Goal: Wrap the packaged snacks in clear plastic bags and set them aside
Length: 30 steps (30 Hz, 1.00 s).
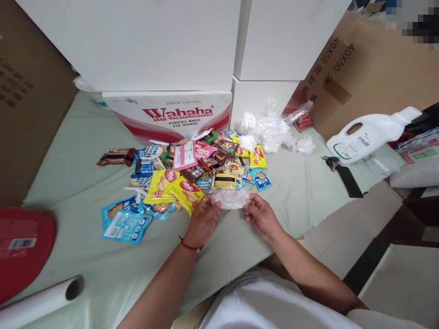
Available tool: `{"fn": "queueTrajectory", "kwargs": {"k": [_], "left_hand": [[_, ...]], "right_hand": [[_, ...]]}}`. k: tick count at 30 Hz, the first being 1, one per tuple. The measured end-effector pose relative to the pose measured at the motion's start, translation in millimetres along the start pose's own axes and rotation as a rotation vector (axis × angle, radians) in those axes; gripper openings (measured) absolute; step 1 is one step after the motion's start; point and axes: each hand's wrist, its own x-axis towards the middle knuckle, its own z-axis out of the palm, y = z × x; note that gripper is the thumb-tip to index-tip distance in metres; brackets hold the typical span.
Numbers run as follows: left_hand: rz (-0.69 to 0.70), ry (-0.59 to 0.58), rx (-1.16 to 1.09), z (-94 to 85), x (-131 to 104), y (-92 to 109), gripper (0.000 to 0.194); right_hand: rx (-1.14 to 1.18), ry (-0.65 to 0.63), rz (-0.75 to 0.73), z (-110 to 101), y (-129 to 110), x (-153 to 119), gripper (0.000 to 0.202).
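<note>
A crumpled clear plastic film (231, 199) is stretched between my two hands, just in front of the snack pile. My left hand (206, 218), with a red string on its wrist, pinches the film's left end. The right end is pinched by my right hand (262, 215). Beyond them lies a heap of small packets, among them yellow nabati packets (188, 192), a pink packet (184, 156) and brown ones. Blue packets (126, 226) lie at the heap's left front, and another blue packet (261, 178) at its right.
Crumpled clear plastic (270, 132) lies behind the heap, before white boxes and a Wahaha carton (171, 114). A white jug (370, 132), keys (332, 161) and a black phone-like object (349, 181) are at right. At left are a red object (25, 251) and a white roll (41, 301).
</note>
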Motion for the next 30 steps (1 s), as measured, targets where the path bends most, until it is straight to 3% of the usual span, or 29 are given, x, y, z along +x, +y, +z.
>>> {"fn": "queueTrajectory", "kwargs": {"k": [5,8,14,17,21,30], "left_hand": [[-0.039,-0.001,-0.035,-1.2,0,-1,0.045],[-0.007,0.009,0.028,-2.6,1,-6,0.047],[0.151,0.031,0.246,-0.4,1,-15,0.040],[0.153,0.024,0.255,1.4,0,-17,0.039],[0.157,0.029,0.268,1.8,0,-18,0.038],[0.161,0.018,0.353,5.4,-6,-21,0.031]], "right_hand": [[0.109,0.060,0.032,-16,-10,4,0.046],[0.116,0.005,0.126,-22,-17,8,0.054],[-0.022,-0.159,0.191,-23,-15,2,0.054],[-0.029,-0.218,0.235,-21,-10,-1,0.046],[0.085,-0.200,0.287,-18,-5,-4,0.041],[-0.037,-0.286,0.327,-16,-6,-9,0.043]]}}
